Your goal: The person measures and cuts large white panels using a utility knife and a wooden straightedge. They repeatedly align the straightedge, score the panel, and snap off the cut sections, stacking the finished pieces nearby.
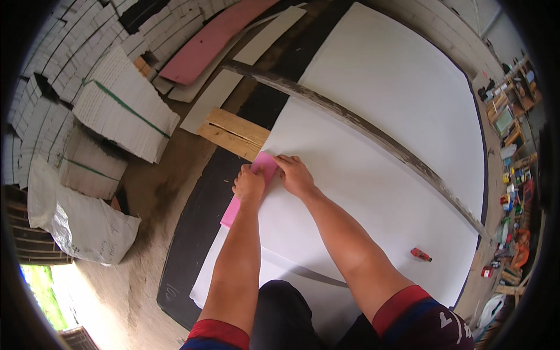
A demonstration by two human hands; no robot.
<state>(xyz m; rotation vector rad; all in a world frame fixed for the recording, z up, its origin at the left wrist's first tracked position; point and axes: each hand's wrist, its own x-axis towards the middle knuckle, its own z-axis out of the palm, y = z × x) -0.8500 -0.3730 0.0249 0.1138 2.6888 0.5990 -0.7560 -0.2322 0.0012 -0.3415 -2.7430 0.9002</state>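
Note:
A narrow pink strip [231, 214] lies along the left edge of a large white sheet [356, 181]. Curled fingers of my left hand [249, 185] grip the strip's left side near its far end. Across from it, my right hand [296, 175] holds the same end, fingertips on the pink surface and the palm over the white sheet. My fingers cover part of the strip, and my left forearm passes close to its near end. Just beyond my hands, two light wooden boards [233, 134] stick out to the left at the sheet's edge.
A long weathered wooden bar [361, 123] crosses the sheets. A small red tool [420, 254], perhaps a cutter, lies at right. Black sheeting [189, 233] shows underneath. Stacked white boards [125, 105], a white sack [84, 219] and a larger pink sheet [213, 41] lie left.

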